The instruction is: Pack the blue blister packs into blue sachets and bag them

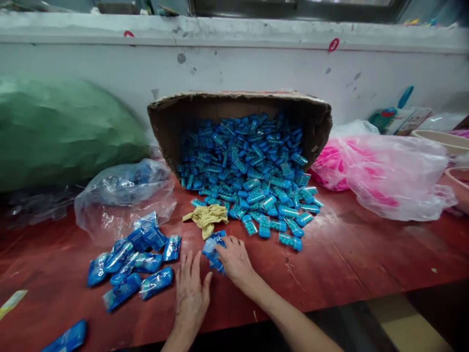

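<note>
My left hand (pixel 191 289) lies flat on the red table with its fingers stretched out, holding nothing. Just to its right, my right hand (pixel 236 259) curls its fingers over some blue-and-clear plastic packets (pixel 211 250), partly hidden under the fingers. Left of my left hand is a loose group of filled blue packets (pixel 148 262), glossy and printed. Beyond my hands lies a crumpled yellowish glove or cloth (pixel 207 218). Past it a cardboard box (pixel 318 120) on its side spills many small clear containers with blue ends and teal beads (pixel 252 188).
A clear plastic bag (pixel 120 193) and a big green sack (pixel 66 132) stand on the left. Pink-filled plastic bags (pixel 388 168) and tubs (pixel 445 139) are on the right. One blue packet (pixel 68 337) lies near the front left edge. A white wall (pixel 256 66) closes the back.
</note>
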`<state>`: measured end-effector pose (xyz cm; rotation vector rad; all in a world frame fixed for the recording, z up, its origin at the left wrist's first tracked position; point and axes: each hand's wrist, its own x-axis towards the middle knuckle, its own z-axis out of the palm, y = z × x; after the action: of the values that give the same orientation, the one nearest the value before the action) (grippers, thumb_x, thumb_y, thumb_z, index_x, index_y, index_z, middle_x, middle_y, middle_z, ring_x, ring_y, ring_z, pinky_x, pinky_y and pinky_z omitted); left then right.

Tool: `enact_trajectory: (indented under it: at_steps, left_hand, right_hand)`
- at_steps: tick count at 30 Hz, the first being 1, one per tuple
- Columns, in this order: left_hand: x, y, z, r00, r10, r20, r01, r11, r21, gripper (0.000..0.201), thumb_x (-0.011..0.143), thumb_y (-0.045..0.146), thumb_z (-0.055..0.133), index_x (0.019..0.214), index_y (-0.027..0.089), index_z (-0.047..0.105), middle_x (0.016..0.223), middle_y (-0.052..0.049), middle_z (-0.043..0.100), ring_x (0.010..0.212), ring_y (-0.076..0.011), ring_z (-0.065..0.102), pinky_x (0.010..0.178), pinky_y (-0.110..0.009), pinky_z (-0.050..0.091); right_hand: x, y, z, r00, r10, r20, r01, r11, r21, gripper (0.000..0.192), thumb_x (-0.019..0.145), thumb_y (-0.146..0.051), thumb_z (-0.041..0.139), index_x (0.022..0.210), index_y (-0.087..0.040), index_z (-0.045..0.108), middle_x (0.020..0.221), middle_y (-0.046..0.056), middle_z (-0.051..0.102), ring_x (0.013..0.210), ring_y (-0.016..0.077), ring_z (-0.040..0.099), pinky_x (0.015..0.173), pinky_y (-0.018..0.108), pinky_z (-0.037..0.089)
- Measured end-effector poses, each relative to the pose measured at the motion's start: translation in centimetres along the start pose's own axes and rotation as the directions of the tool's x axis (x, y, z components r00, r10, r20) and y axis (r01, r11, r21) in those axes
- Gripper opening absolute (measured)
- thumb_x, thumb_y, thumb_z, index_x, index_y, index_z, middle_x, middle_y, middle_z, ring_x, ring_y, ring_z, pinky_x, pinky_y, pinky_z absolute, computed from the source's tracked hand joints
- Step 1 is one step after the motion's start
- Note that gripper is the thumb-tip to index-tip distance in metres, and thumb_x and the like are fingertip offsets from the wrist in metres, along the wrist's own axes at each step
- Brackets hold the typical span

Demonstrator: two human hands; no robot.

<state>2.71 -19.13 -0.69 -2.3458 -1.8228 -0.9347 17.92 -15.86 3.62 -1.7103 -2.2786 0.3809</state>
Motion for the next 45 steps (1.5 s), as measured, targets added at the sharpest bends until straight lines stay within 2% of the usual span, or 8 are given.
enact_trajectory:
  at_steps: [7,12,21,25,29,37,41,45]
  left_hand:
    - [9.2,-2.6,1.6,0.997,-0.074,-0.019,0.073,0.996,-0.05,0.05,0.082,0.031,0.041,0.127,0.008,0.037,0.135,-0.021,0.037,0.128,-0.0303,0.028,0.1,-0.047,0.03]
    - [12.0,-3.5,4.0,0.985,-0.03,0.168,0.034,0.999,-0.021,0.042,0.083,0.029,0.038,0.122,0.014,0.046,0.13,-0.017,0.045,0.121,-0.0329,0.037,0.094,-0.052,0.032]
    - [3.8,0.9,-0.3,0.99,-0.066,-0.124,0.065,0.998,-0.008,0.036,0.082,0.027,0.042,0.114,0.014,0.049,0.12,-0.015,0.053,0.121,-0.0298,0.038,0.093,-0.049,0.035]
    - [-2.3,4.4,-0.2,0.961,0.274,0.036,-0.275,0.961,0.038,0.021,0.079,0.021,0.047,0.094,0.02,0.061,0.105,-0.009,0.064,0.108,-0.0269,0.051,0.091,-0.044,0.036]
    - [-3.4,5.0,1.2,0.925,0.345,0.159,-0.365,0.923,0.119,0.036,0.077,0.023,0.048,0.112,0.017,0.056,0.116,-0.011,0.06,0.109,-0.0305,0.05,0.086,-0.045,0.039]
    - [-1.4,3.2,-0.2,0.994,0.04,0.101,-0.023,0.987,-0.16,0.032,0.076,0.029,0.052,0.105,0.016,0.059,0.104,-0.014,0.064,0.095,-0.0286,0.057,0.081,-0.044,0.044]
    - [1.7,3.7,-1.4,0.851,-0.457,0.258,0.516,0.641,-0.569,0.055,0.067,0.042,0.06,0.112,0.014,0.048,0.097,-0.012,0.062,0.075,-0.0212,0.061,0.066,-0.037,0.049]
    - [4.6,5.0,-2.0,0.592,-0.438,0.676,0.761,0.027,-0.648,0.053,0.059,0.04,0.068,0.101,0.012,0.053,0.08,-0.006,0.064,0.063,-0.0141,0.059,0.058,-0.026,0.045]
  right_hand:
    - [6.1,0.6,-1.8,0.994,0.087,-0.06,-0.087,0.996,0.005,0.045,0.083,-0.038,0.049,0.124,-0.023,0.039,0.114,0.01,0.047,0.094,0.0229,0.052,0.07,0.031,0.042]
    - [9.1,0.4,-0.8,1.0,0.023,-0.013,-0.023,0.999,0.023,0.02,0.086,-0.017,0.04,0.097,-0.02,0.057,0.101,0.005,0.053,0.083,0.0163,0.055,0.067,0.025,0.041]
    - [0.5,0.1,-0.3,0.994,0.1,-0.053,-0.1,0.995,0.014,0.015,0.081,-0.034,0.054,0.091,-0.023,0.057,0.093,0.005,0.055,0.086,0.0212,0.053,0.068,0.029,0.04]
    - [-0.2,0.2,1.5,0.992,0.118,-0.055,-0.117,0.993,0.019,0.008,0.083,-0.024,0.052,0.082,-0.021,0.059,0.088,0.006,0.056,0.084,0.0204,0.051,0.069,0.029,0.039]
    - [0.6,0.9,0.8,0.997,0.049,-0.058,-0.044,0.996,0.076,0.005,0.081,-0.024,0.055,0.082,-0.023,0.06,0.085,0.002,0.057,0.082,0.0169,0.052,0.069,0.025,0.038]
    - [-1.6,2.4,-1.4,0.98,0.014,-0.197,0.075,0.895,0.439,0.017,0.084,-0.011,0.044,0.089,-0.02,0.058,0.086,0.003,0.057,0.081,0.0149,0.053,0.074,0.026,0.04]
    - [-2.3,2.3,-1.1,0.965,0.092,-0.248,0.115,0.699,0.705,0.026,0.078,-0.009,0.049,0.099,-0.022,0.058,0.088,0.002,0.056,0.082,0.015,0.054,0.075,0.026,0.043]
    - [-2.6,1.3,-0.6,0.945,0.207,-0.252,0.114,0.516,0.849,0.035,0.072,-0.009,0.052,0.103,-0.024,0.057,0.087,0.0,0.052,0.084,0.0151,0.053,0.077,0.027,0.043]
